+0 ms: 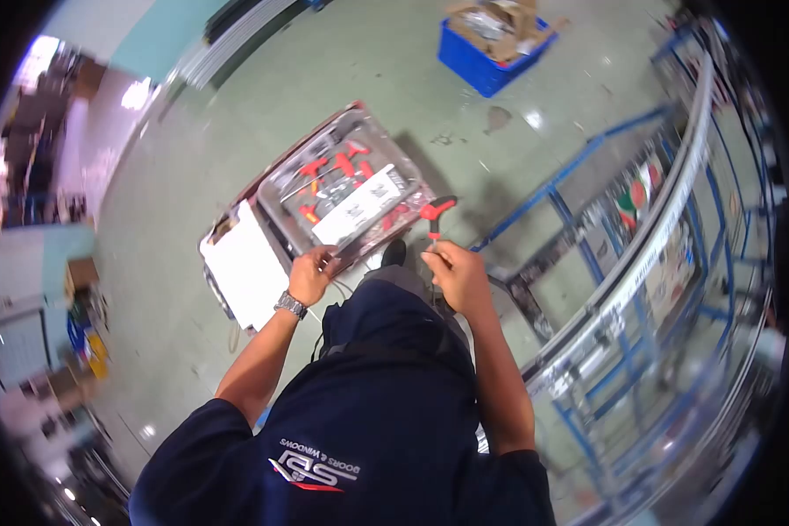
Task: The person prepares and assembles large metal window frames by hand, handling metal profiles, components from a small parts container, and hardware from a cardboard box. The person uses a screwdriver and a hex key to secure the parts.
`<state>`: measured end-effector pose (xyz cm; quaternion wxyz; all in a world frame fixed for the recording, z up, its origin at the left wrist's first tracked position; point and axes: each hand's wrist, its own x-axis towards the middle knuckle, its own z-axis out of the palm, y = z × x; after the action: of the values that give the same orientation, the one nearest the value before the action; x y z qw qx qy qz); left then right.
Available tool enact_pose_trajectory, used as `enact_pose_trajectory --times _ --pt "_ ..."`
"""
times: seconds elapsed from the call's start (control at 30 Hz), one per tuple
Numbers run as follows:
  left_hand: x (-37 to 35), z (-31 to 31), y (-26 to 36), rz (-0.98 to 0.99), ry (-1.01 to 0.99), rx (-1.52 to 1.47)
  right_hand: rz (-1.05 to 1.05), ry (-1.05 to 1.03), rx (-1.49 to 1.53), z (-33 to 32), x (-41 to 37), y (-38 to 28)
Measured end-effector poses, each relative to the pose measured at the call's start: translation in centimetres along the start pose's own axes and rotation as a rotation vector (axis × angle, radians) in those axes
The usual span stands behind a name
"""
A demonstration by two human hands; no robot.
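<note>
My right hand (pixel 458 270) pinches the thin shaft of a T-handle hex key (pixel 437 210), its red and black handle pointing up and away from me. Close to the near rim of a clear plastic bin (pixel 282 230), my left hand (pixel 309 273) has its fingers apart, with nothing seen in them. Inside the bin lie several red-handled tools (pixel 344 165). A white printed strip (pixel 359 207) lies across its near side.
Left of the bin sits a white board or box lid (pixel 247 267). A blue crate (pixel 491 63) with cardboard and plastic wrap stands on the floor ahead. Blue metal frames (pixel 579 237) and a long pale rail (pixel 649 263) run along my right.
</note>
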<state>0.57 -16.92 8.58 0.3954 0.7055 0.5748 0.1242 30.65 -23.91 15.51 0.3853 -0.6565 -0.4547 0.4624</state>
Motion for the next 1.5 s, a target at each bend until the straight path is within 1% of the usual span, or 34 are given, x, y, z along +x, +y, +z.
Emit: enact_pose_trajectory --times 0.03,0.07,0.1,0.2,0.23,0.3,0.33,0.37,0.43,0.47,0.53,0.57,0.6,0.7,0.8,0.83,0.9,0.93,0.97,1.0,1.03,1.1,1.13,1.2,1.23,1.33,1.37,1.43,1.47,1.5 --pt "-0.1 -0.8 -1.5 -0.047 0.090 -0.004 0.023 -0.087 -0.021 1.8 2.2 0.3" --pt "0.1 -1.7 -2.0 -0.130 0.138 -0.038 0.051 -0.169 -0.041 3.7 4.4 0.7" --pt "0.4 -1.6 -4.3 -0.083 0.220 -0.008 0.084 -0.247 -0.061 5.5 6.3 1.1" --pt "2.9 -1.6 -7.6 -0.127 0.282 -0.074 0.224 -0.380 0.023 10.6 11.7 2.4" --pt "3.9 -1.2 -8.6 -0.154 0.285 -0.097 0.230 -0.365 0.003 12.0 12.9 3.5" --pt "5.6 -0.8 -7.9 -0.089 0.270 0.023 0.221 -0.319 -0.030 14.4 15.3 4.9" --pt "6.4 -0.3 -8.1 0.031 0.262 0.089 0.331 -0.298 0.040 15.3 16.0 4.6" --pt "7.3 0.4 -7.9 0.027 0.260 0.121 0.337 -0.288 0.035 16.0 16.9 4.5" --pt "8.7 1.3 -7.3 -0.049 0.206 0.235 0.352 -0.263 0.029 17.0 18.3 4.6" --pt "9.4 1.5 -7.1 -0.102 0.063 0.180 0.369 -0.266 -0.004 17.2 18.9 4.7" --pt "10.3 1.7 -6.8 -0.206 -0.227 0.069 0.414 -0.216 0.123 17.4 19.0 3.8" --pt "9.7 2.0 -6.5 -0.043 -0.186 -0.025 0.437 -0.193 0.188 17.5 19.1 3.5" --pt "8.9 2.5 -5.8 0.006 -0.152 -0.019 0.466 -0.243 0.182 17.3 19.4 4.6" --pt "6.5 3.6 -3.8 0.116 -0.106 0.001 -0.044 -0.239 -0.335 16.6 19.0 7.9" --pt "5.5 3.4 -3.5 0.170 -0.092 -0.051 -0.400 -0.134 -0.687 15.6 18.1 9.9" --pt "5.4 3.2 -3.6 0.184 -0.086 -0.081 -0.276 -0.188 -0.658 15.3 17.9 10.1" --pt "4.8 1.3 -4.3 0.167 0.102 -0.095 -0.038 -0.302 -0.596 14.6 17.6 9.6" --pt "4.4 -0.4 -4.7 0.153 0.205 -0.100 0.051 -0.271 -0.497 14.6 17.4 8.4" --pt "4.0 -2.8 -5.7 0.060 0.334 -0.081 0.135 -0.240 -0.398 14.7 17.3 6.5" --pt "3.0 -3.8 -8.2 -0.067 0.554 -0.066 0.220 -0.208 -0.297 15.0 17.3 5.0" --pt "1.5 -5.7 -10.8 -0.149 0.714 0.197 0.245 -0.161 -0.207 15.2 17.5 4.1" --pt "-1.9 -9.5 -15.8 -0.339 0.829 0.374 0.296 -0.066 -0.030 15.8 17.8 3.0" --pt "-3.5 -9.9 -18.3 -0.468 0.869 0.474 0.288 -0.066 0.016 16.2 17.9 3.0" --pt "-5.8 -11.6 -20.2 -0.710 0.631 0.091 0.259 -0.071 0.108 17.3 18.3 3.1" --pt "-6.6 -12.1 -20.8 -0.815 0.504 -0.105 0.102 -0.098 -0.038 17.8 18.1 3.6" --pt "-8.3 -9.6 -23.4 -0.867 0.570 -0.303 -0.380 -0.149 -0.442 18.8 16.8 5.9" --pt "-8.7 -8.7 -24.3 -0.853 0.602 -0.305 -0.355 -0.249 -0.540 18.7 16.6 6.2" --pt "-8.8 -7.9 -24.8 -0.821 0.680 -0.304 -0.314 -0.449 -0.730 18.7 15.5 3.9" --pt "-9.0 -7.8 -25.2 -0.816 0.668 -0.338 -0.356 -0.462 -0.788 18.7 15.2 4.6" --pt "-8.8 -8.0 -25.0 -0.809 0.657 -0.368 -0.417 -0.385 -0.789 18.9 15.1 5.1"
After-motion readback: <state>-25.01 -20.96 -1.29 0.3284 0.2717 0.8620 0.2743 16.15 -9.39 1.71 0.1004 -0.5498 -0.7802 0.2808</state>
